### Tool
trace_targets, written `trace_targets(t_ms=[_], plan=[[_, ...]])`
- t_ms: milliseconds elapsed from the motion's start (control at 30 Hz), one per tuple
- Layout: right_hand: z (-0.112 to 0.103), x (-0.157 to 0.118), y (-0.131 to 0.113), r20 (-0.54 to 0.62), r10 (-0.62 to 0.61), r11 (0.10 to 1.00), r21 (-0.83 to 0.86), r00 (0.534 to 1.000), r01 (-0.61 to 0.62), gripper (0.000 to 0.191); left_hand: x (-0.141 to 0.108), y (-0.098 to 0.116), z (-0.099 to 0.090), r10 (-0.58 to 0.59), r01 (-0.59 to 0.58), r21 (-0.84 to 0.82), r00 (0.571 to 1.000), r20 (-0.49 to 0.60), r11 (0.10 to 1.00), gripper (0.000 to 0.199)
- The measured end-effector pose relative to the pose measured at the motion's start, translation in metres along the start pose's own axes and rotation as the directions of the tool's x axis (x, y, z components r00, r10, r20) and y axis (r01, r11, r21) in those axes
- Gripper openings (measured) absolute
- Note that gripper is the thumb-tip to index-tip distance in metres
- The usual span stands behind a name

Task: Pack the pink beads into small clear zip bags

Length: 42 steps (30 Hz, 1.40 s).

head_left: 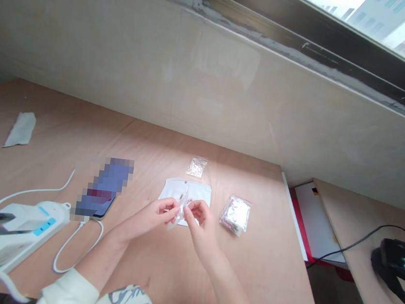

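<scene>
Between my two hands is a small clear plastic bag (183, 197), with a tiny dark item showing inside it. My left hand (165, 211) pinches the bag's left side. From the right, my right hand (198, 216) grips its other edge between thumb and fingers. Both hands are above a white sheet (172, 187) with small reddish marks, lying on the wooden table (160, 264). Behind the sheet lies another clear bag (197, 166) filled with small pale pieces. A stack of shiny clear packets (235, 215) sits to the right of my right hand.
On the left, a phone (103, 206) with a blurred-out screen is joined to a white cable (59, 253). A white power strip (38, 231) with plugs fills the lower left. A whitish scrap (21, 130) lies far left. Beyond a gap, another table holds a black device (397, 259).
</scene>
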State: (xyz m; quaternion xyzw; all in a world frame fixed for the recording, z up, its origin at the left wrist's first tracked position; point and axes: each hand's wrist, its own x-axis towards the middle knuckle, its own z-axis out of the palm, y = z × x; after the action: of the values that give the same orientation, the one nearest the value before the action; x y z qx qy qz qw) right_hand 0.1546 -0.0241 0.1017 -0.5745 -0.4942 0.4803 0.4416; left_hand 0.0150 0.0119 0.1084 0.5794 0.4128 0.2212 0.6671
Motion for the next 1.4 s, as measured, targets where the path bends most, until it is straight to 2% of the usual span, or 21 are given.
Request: trace_targets(t_ms=[167, 300, 400, 500, 633, 767, 867, 967, 1033, 1100, 1200, 1300, 1333, 1400], plan=[[0.0, 0.013, -0.005, 0.098, 0.096, 0.992, -0.087, 0.991, -0.088, 0.02, -0.002, 0.002, 0.001, -0.019, 0.019, 0.008, 1.0, -0.002, 1.0, 0.027], [0.0, 0.017, -0.005, 0.224, 0.154, 0.988, -0.027, 0.962, -0.152, 0.014, -0.003, 0.002, -0.002, 0.022, -0.023, 0.072, 1.0, 0.022, 0.997, 0.028], [0.002, 0.019, -0.004, 0.262, 0.182, 0.982, 0.007, 0.948, -0.191, 0.01, -0.006, 0.005, -0.004, 0.027, -0.032, 0.07, 0.997, 0.076, 0.997, 0.027], [0.005, 0.023, -0.006, 0.228, 0.216, 0.974, 0.024, 0.949, -0.227, 0.01, -0.007, 0.008, -0.006, 0.005, -0.008, 0.06, 0.998, 0.055, 0.998, 0.029], [0.011, 0.028, -0.011, 0.102, 0.187, 0.982, -0.008, 0.977, -0.187, 0.014, 0.0, 0.005, -0.014, 0.015, -0.008, 0.1, 0.998, -0.065, 0.995, 0.03], [0.011, 0.031, -0.015, -0.046, 0.153, 0.983, -0.099, 0.987, -0.157, 0.016, 0.006, 0.0, -0.026, 0.067, -0.023, 0.192, 0.971, -0.23, 0.981, 0.027], [0.012, 0.031, -0.014, -0.078, 0.106, 0.977, -0.177, 0.991, -0.118, 0.017, 0.006, -0.001, -0.028, 0.114, -0.02, 0.321, 0.954, -0.276, 0.947, 0.027], [0.016, 0.032, -0.009, 0.021, 0.098, 0.986, -0.135, 0.995, -0.094, 0.004, 0.004, 0.002, -0.021, 0.211, -0.064, 0.473, 0.941, -0.264, 0.879, 0.027], [0.02, 0.033, -0.004, 0.124, 0.149, 0.988, -0.068, 0.981, -0.141, 0.007, 0.002, 0.004, -0.016, 0.274, -0.128, 0.543, 0.941, -0.197, 0.83, 0.027], [0.022, 0.034, 0.002, 0.167, 0.204, 0.978, 0.007, 0.965, -0.208, 0.009, 0.002, 0.004, -0.015, 0.284, -0.175, 0.561, 0.952, -0.112, 0.809, 0.025], [0.018, 0.037, 0.008, 0.184, 0.233, 0.952, 0.157, 0.955, -0.263, 0.015, 0.001, -0.005, -0.025, 0.203, -0.126, 0.513, 0.974, -0.097, 0.849, 0.023], [0.009, 0.037, 0.012, 0.335, 0.215, 0.917, 0.254, 0.917, -0.308, 0.018, -0.001, -0.021, -0.04, 0.079, 0.004, 0.401, 0.978, -0.191, 0.916, 0.023], [0.007, 0.037, 0.013, 0.392, 0.205, 0.905, 0.274, 0.897, -0.326, 0.017, -0.001, -0.026, -0.043, 0.032, 0.035, 0.344, 0.982, -0.187, 0.938, 0.024], [0.005, 0.036, 0.016, 0.454, 0.194, 0.884, 0.303, 0.87, -0.355, 0.017, -0.003, -0.035, -0.046, -0.056, 0.072, 0.226, 0.996, -0.076, 0.972, 0.028]])
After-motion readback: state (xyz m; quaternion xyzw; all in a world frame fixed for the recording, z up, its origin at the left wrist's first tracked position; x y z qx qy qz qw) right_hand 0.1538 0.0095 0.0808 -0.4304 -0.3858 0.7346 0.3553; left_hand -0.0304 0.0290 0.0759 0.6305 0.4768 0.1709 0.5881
